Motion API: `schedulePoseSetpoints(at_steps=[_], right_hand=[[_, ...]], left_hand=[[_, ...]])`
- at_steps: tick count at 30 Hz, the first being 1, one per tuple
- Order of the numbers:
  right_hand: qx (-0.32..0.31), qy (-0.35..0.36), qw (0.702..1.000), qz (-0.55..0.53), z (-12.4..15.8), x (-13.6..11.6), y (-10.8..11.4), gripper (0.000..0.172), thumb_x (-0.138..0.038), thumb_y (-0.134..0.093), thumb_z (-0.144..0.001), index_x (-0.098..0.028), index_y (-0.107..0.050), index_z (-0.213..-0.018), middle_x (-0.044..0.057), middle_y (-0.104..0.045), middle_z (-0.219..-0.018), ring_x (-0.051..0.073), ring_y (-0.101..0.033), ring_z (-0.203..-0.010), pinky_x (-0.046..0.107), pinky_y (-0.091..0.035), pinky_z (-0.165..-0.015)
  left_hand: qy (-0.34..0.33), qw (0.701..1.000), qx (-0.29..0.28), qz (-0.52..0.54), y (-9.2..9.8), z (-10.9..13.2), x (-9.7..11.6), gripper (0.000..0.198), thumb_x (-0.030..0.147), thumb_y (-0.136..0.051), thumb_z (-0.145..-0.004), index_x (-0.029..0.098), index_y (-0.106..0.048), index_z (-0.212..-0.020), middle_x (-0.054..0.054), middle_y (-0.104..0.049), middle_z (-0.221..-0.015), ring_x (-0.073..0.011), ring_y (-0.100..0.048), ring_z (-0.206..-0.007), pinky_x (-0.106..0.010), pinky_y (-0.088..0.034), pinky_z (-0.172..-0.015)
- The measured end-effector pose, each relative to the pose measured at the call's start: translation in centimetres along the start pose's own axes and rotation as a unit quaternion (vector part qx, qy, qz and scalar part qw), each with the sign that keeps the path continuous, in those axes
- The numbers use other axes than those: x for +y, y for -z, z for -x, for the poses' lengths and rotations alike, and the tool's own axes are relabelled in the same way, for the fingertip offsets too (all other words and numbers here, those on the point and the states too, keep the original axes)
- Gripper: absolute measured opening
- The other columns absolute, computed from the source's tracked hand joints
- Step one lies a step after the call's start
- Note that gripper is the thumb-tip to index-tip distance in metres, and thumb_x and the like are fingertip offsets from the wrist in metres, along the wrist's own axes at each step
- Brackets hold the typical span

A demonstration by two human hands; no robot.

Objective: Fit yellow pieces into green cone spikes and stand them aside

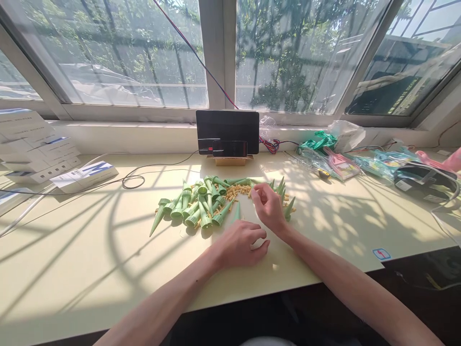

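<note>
My left hand [242, 243] is curled over the table's near middle. A green plastic spike [236, 211] sticks out beyond its far side, tip pointing away; its wide end is hidden by the hand, which appears closed round it. Just beyond and to the right, my right hand [268, 207] has thumb and fingers pinched together at the edge of a scatter of small tan pegs [238, 193]. What sits in that pinch is too small to make out. A heap of green hollow spikes [201, 202] lies left of the hands, and several more spikes [289, 209] lie behind my right hand.
At the back, a black tablet [228, 126] and a phone [230, 148] lean on a cardboard stand [229, 162]. White boxes [84, 177] and a dark cable [134, 181] occupy the left. Plastic-wrapped items [342, 163] and a black visor-like object [425, 181] lie right.
</note>
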State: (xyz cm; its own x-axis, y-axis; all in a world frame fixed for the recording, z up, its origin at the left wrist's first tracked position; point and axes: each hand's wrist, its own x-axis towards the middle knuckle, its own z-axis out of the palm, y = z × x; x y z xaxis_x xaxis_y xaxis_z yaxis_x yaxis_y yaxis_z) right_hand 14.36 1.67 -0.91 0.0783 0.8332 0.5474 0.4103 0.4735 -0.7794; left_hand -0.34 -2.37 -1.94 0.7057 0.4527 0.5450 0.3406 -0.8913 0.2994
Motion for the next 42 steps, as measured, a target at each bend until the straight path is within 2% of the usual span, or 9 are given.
schedulePoseSetpoints(at_steps=[4, 9, 13, 15, 18, 20, 25, 30, 42], right_hand=[[-0.041, 0.017, 0.996, 0.075, -0.1, 0.3, -0.5, 0.037, -0.04, -0.041, -0.105, -0.025, -0.044, -0.071, -0.003, -0.042, -0.056, 0.015, -0.037, -0.05, 0.031, -0.032, -0.057], [-0.038, 0.048, 0.994, 0.086, -0.4, -1.3, -0.5, 0.032, -0.032, -0.033, -0.107, -0.025, -0.046, -0.078, -0.003, -0.046, -0.057, 0.015, -0.039, -0.048, 0.03, -0.035, -0.058], [-0.088, 0.05, 0.984, 0.146, -1.9, -2.7, -0.7, 0.03, -0.025, -0.036, -0.107, -0.023, -0.053, -0.083, -0.001, -0.054, -0.062, 0.017, -0.049, -0.055, 0.03, -0.037, -0.062], [-0.114, 0.024, 0.975, 0.19, -3.0, -2.7, -1.2, 0.023, -0.013, -0.039, -0.102, -0.02, -0.061, -0.098, 0.004, -0.064, -0.073, 0.019, -0.056, -0.063, 0.03, -0.037, -0.063], [-0.148, -0.011, 0.957, 0.248, -4.7, -1.8, -2.1, 0.046, 0.001, -0.047, -0.09, -0.017, -0.058, -0.13, 0.01, -0.073, -0.098, 0.024, -0.065, -0.08, 0.031, -0.039, -0.067], [-0.167, -0.024, 0.946, 0.277, -5.5, -0.9, -2.8, 0.053, 0.004, -0.05, -0.087, -0.015, -0.056, -0.136, 0.013, -0.074, -0.107, 0.026, -0.067, -0.089, 0.031, -0.04, -0.068], [-0.194, -0.022, 0.931, 0.308, -6.4, 1.4, -3.9, 0.036, -0.003, -0.054, -0.091, -0.018, -0.064, -0.123, 0.014, -0.074, -0.113, 0.027, -0.068, -0.1, 0.03, -0.044, -0.074], [-0.207, -0.017, 0.929, 0.306, -6.9, 3.2, -4.4, 0.037, -0.007, -0.055, -0.095, -0.018, -0.066, -0.128, 0.013, -0.073, -0.122, 0.025, -0.069, -0.103, 0.029, -0.046, -0.077], [-0.225, -0.026, 0.918, 0.325, -7.6, 3.1, -5.1, 0.022, -0.011, -0.058, -0.095, -0.019, -0.07, -0.111, 0.012, -0.074, -0.113, 0.025, -0.067, -0.098, 0.03, -0.045, -0.075]], left_hand=[[0.022, 0.999, -0.028, 0.005, 0.0, 0.1, 0.3, 0.033, 0.024, -0.056, -0.091, 0.02, -0.047, -0.059, 0.005, -0.042, -0.052, -0.01, -0.035, -0.049, -0.03, -0.033, -0.056], [0.028, 0.999, -0.045, 0.008, -0.2, 0.2, 0.4, 0.029, 0.027, -0.057, -0.09, 0.02, -0.053, -0.062, 0.003, -0.049, -0.053, -0.0102, -0.04, -0.049, -0.031, -0.032, -0.057], [0.031, 0.998, -0.057, 0.012, -0.2, 0.2, 0.6, 0.026, 0.026, -0.056, -0.09, 0.02, -0.058, -0.065, 0.002, -0.053, -0.055, -0.0105, -0.044, -0.049, -0.031, -0.031, -0.057], [0.031, 0.998, -0.055, 0.012, -0.2, 0.2, 0.6, 0.026, 0.026, -0.056, -0.091, 0.02, -0.058, -0.065, 0.002, -0.053, -0.055, -0.0105, -0.043, -0.049, -0.031, -0.03, -0.057], [0.027, 0.998, -0.05, 0.012, -0.4, 0.3, 0.5, 0.026, 0.025, -0.056, -0.089, 0.02, -0.055, -0.064, 0.003, -0.05, -0.053, -0.01, -0.038, -0.047, -0.031, -0.029, -0.057], [0.023, 0.998, -0.049, 0.013, -0.5, 0.3, 0.4, 0.027, 0.025, -0.057, -0.088, 0.02, -0.052, -0.062, 0.004, -0.049, -0.052, -0.0098, -0.036, -0.047, -0.031, -0.029, -0.057], [0.024, 0.998, -0.059, 0.013, -0.5, 0.2, 0.3, 0.032, 0.025, -0.057, -0.089, 0.02, -0.046, -0.06, 0.004, -0.048, -0.052, -0.0098, -0.035, -0.048, -0.031, -0.029, -0.056], [0.026, 0.998, -0.062, 0.016, -0.4, 0.2, 0.4, 0.032, 0.023, -0.056, -0.088, 0.02, -0.045, -0.058, 0.004, -0.046, -0.052, -0.0097, -0.034, -0.048, -0.03, -0.03, -0.056], [0.027, 0.997, -0.064, 0.018, -0.3, 0.2, 0.4, 0.034, 0.024, -0.056, -0.091, 0.02, -0.045, -0.059, 0.003, -0.046, -0.053, -0.01, -0.035, -0.049, -0.029, -0.031, -0.056]])
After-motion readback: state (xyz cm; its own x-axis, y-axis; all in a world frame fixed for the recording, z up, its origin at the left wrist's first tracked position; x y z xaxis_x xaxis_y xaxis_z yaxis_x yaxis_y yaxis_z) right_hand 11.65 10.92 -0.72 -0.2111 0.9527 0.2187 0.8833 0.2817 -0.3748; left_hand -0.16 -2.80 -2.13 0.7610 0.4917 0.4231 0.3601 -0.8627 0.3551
